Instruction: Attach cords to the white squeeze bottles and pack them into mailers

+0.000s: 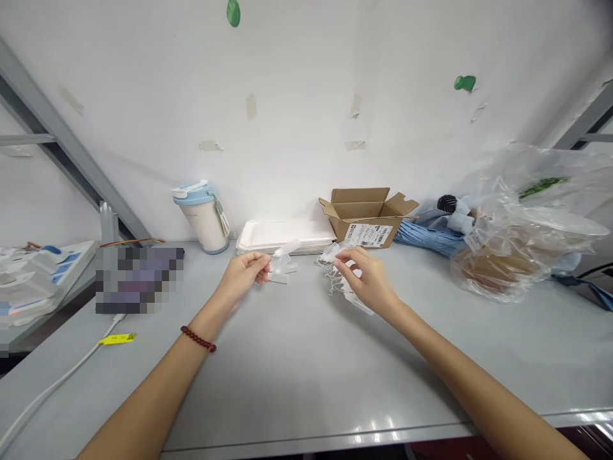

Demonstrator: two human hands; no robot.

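Grey bench top (306,390) carries a cardboard box (368,220), a white foam tray (282,235) and a blue-lidded tumbler (204,220) along the wall. On my feed, the left hand (242,275) holds a translucent plastic piece (282,265) in a narrow pinch. The right hand (366,278) pinches a stringed plastic bundle (335,278) just beside it. Bench contact cannot be confirmed.

Left hand (242,276), right hand (368,280), both pinched

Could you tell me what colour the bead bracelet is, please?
The bracelet is dark red; the head view shows it best.
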